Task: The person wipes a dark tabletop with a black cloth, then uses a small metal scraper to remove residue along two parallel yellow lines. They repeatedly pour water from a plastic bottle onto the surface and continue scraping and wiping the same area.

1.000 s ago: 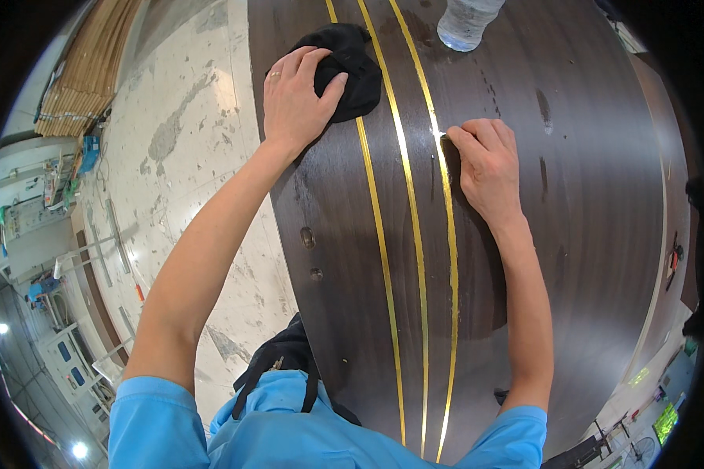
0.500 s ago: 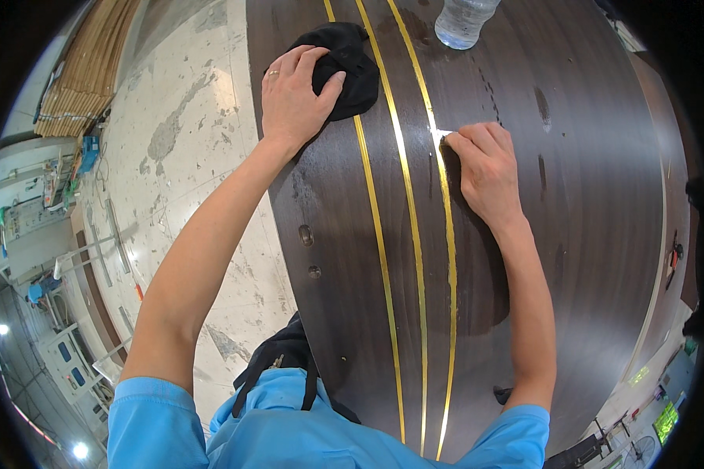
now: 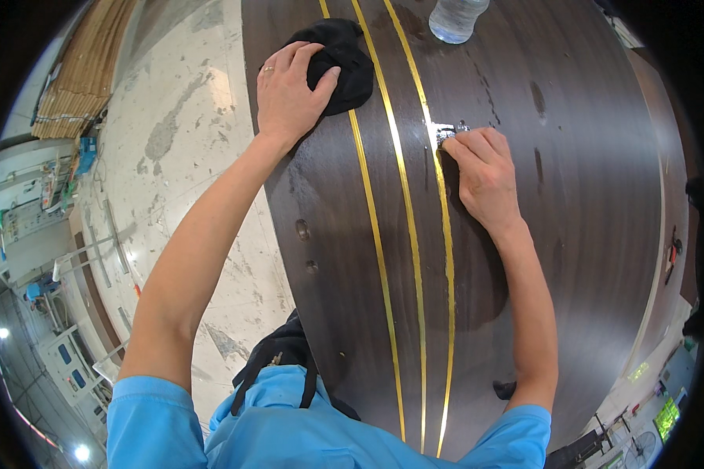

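Note:
A dark brown wood-grain panel point(image 3: 594, 203) lies in front of me, with three gold strips running lengthwise along it. On its far left part, my left hand point(image 3: 289, 98) rests over a bunched black cloth point(image 3: 346, 70), fingers and thumb curved around its near side. My right hand point(image 3: 485, 172) is closed in a pinch on a small, flat, shiny metal blade point(image 3: 444, 133). The blade's edge meets the rightmost gold strip point(image 3: 449, 250); the fingers cover part of it.
A clear plastic bottle point(image 3: 455, 22) stands at the panel's far edge of view. Wet-looking streaks mark the surface right of the strips. Two recessed holes point(image 3: 303, 229) sit near the left edge. Stacked brown boards point(image 3: 78, 70) lie beyond the worn floor point(image 3: 188, 156).
The blade has turned so that more of its shiny face shows beside the strip. Both hands stay nearly in place, and the whole view has shifted slightly.

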A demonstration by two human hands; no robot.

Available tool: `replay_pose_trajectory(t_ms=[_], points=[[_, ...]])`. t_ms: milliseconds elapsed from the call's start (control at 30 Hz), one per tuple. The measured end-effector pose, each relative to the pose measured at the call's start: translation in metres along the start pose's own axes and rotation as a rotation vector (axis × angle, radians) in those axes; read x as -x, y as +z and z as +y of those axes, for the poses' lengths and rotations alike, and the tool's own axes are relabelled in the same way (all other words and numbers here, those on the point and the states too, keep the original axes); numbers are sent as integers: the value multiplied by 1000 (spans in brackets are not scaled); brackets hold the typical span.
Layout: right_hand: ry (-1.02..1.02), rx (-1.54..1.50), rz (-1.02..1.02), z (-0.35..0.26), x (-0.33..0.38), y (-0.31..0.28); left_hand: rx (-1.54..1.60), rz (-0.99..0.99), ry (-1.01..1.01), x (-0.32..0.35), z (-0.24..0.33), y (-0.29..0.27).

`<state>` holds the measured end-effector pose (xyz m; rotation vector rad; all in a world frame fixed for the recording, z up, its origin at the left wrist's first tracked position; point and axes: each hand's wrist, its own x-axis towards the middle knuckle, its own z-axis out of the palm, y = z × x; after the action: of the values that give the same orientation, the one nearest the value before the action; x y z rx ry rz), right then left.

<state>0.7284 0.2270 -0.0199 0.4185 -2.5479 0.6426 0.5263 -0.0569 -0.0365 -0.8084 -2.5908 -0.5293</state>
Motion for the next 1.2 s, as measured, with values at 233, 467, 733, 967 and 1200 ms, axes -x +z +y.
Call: replay_pose_trajectory(t_ms=[233,467,733,967,1200], points=[[2,8,-16,-2,5,-2,-19,2,-2,0,0,-1],[-2,-20,-26,-9,18,-9,11,36,2,0,0,1],[60,-27,102,-27,32,-17,19,34,-23,-1,5,0],[307,-106,228,-9,17,-20,36,23,-33,-2,7,-2],[201,-57,108,-7,13,-7,6,1,-31,-3,8,-4]])
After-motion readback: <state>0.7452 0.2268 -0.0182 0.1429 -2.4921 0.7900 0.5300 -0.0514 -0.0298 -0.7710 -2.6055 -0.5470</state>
